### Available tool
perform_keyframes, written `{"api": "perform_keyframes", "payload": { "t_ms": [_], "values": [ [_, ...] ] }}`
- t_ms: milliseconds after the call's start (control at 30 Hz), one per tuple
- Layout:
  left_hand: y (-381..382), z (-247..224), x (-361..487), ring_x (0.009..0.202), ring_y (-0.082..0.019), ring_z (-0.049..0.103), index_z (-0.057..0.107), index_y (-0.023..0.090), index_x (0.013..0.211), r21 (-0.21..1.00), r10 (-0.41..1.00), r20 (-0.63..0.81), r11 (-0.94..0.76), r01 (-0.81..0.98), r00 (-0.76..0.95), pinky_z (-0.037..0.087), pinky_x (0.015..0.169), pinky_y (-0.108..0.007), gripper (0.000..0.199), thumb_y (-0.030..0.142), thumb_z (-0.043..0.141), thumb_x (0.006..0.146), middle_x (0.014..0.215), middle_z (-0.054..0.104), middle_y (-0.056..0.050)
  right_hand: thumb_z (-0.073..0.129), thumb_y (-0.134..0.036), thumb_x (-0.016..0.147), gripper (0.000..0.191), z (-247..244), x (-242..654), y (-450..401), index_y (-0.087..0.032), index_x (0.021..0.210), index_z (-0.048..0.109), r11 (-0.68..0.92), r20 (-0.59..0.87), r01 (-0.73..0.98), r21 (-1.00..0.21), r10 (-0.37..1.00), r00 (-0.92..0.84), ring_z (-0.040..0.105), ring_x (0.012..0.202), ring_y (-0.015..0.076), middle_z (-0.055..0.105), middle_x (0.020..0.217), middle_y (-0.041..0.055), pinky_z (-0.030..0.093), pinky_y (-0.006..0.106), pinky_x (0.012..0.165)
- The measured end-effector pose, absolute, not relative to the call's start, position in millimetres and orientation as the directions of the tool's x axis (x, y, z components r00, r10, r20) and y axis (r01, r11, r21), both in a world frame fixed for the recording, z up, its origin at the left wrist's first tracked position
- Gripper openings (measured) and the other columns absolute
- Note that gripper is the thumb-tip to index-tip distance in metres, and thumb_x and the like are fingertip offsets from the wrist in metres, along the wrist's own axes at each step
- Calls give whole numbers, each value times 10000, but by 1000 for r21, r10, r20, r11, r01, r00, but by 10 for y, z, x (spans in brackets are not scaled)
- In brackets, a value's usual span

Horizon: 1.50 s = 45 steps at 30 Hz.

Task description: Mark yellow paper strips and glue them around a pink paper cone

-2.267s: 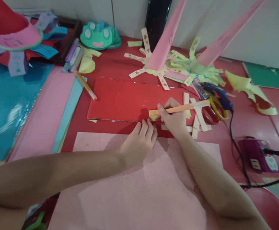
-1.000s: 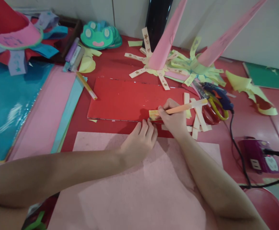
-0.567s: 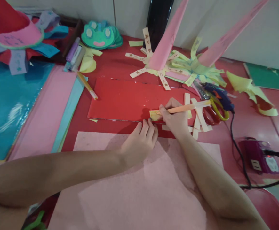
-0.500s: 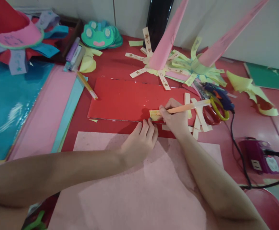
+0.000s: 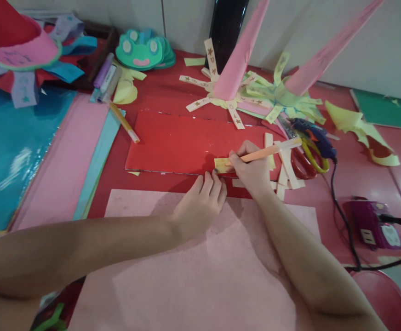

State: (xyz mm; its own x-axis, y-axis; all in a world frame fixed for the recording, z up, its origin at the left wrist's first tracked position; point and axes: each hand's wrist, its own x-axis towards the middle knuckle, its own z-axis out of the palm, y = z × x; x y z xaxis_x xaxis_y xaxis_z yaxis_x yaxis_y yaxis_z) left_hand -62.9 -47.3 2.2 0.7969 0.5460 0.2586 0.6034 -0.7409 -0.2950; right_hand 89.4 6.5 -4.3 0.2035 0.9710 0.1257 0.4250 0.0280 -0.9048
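My right hand [image 5: 253, 171] is closed round an orange pen [image 5: 269, 151], its tip end down at a yellow paper strip [image 5: 222, 165]. The strip lies on a red board [image 5: 173, 142], its right part hidden by my right hand. My left hand [image 5: 202, 197] rests at the board's front edge, palm down, fingers extended, with fingertips beside the strip. Below both wrists spreads a large pale pink sheet [image 5: 186, 285]. Several cream strips [image 5: 288, 168] lie crossed to the right of my right hand.
Behind the board stand two pink paper cones [image 5: 238, 55] with strips round their bases. Scissors [image 5: 314, 156], a glue gun [image 5: 313, 134] with its cord and a purple power box [image 5: 375, 225] are at the right. Green frog cutouts [image 5: 141, 49] and a blue folder [image 5: 17, 151] are at the left.
The pen's rear end has tilted slightly down and left in my right hand. My left hand stays in place.
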Motion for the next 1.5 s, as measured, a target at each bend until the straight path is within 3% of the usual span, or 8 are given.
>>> {"api": "perform_keyframes", "payload": {
  "t_ms": [267, 467, 833, 1033, 1333, 1500],
  "values": [
    [-472, 26, -624, 987, -274, 606, 553, 2, 1111, -302, 553, 231, -742, 599, 801, 468, 837, -359, 351, 163, 378, 853, 1109, 620, -211, 564, -202, 731, 304, -59, 908, 62, -209, 532, 334, 28, 110, 397, -917, 977, 184, 517, 400, 72, 360, 455, -87, 450, 183, 383],
    [-476, 25, -623, 1004, -271, 597, 540, 11, 1130, -313, 556, 212, -740, 595, 804, 457, 848, -365, 359, 170, 374, 853, 1138, 606, -210, 557, -184, 728, 295, -60, 907, 70, -210, 532, 338, 17, 115, 407, -913, 969, 219, 542, 389, 85, 377, 459, -82, 360, 167, 313],
    [-468, 23, -627, 997, -276, 602, 546, -4, 1116, -304, 548, 227, -745, 593, 805, 468, 838, -362, 355, 181, 394, 855, 1116, 614, -217, 548, -194, 725, 289, -41, 897, 64, -210, 537, 329, -6, 87, 373, -928, 969, 232, 520, 363, 73, 363, 455, -97, 416, 177, 338],
    [-461, 37, -630, 1004, -281, 599, 549, -5, 1116, -295, 550, 215, -751, 591, 807, 472, 843, -361, 355, 172, 398, 849, 1117, 614, -216, 537, -157, 723, 289, -22, 892, 44, -210, 532, 328, 52, 154, 459, -887, 970, 187, 564, 404, 88, 355, 448, -89, 327, 168, 324],
    [-522, 31, -609, 1057, -291, 571, 505, 4, 1194, -300, 604, 189, -715, 631, 774, 450, 883, -390, 388, 184, 394, 869, 1183, 573, -227, 580, -304, 777, 317, 4, 961, 85, -232, 577, 345, 37, 141, 318, -948, 939, 312, 484, 320, 85, 380, 391, -96, 356, 201, 319],
    [-528, 34, -609, 1053, -292, 581, 531, 6, 1161, -294, 599, 200, -718, 631, 775, 451, 882, -386, 376, 137, 365, 850, 1178, 575, -238, 562, -341, 796, 323, 21, 872, 33, -230, 583, 347, 59, 125, 254, -965, 959, 255, 481, 339, 78, 406, 390, -98, 418, 212, 379]
  ]
}}
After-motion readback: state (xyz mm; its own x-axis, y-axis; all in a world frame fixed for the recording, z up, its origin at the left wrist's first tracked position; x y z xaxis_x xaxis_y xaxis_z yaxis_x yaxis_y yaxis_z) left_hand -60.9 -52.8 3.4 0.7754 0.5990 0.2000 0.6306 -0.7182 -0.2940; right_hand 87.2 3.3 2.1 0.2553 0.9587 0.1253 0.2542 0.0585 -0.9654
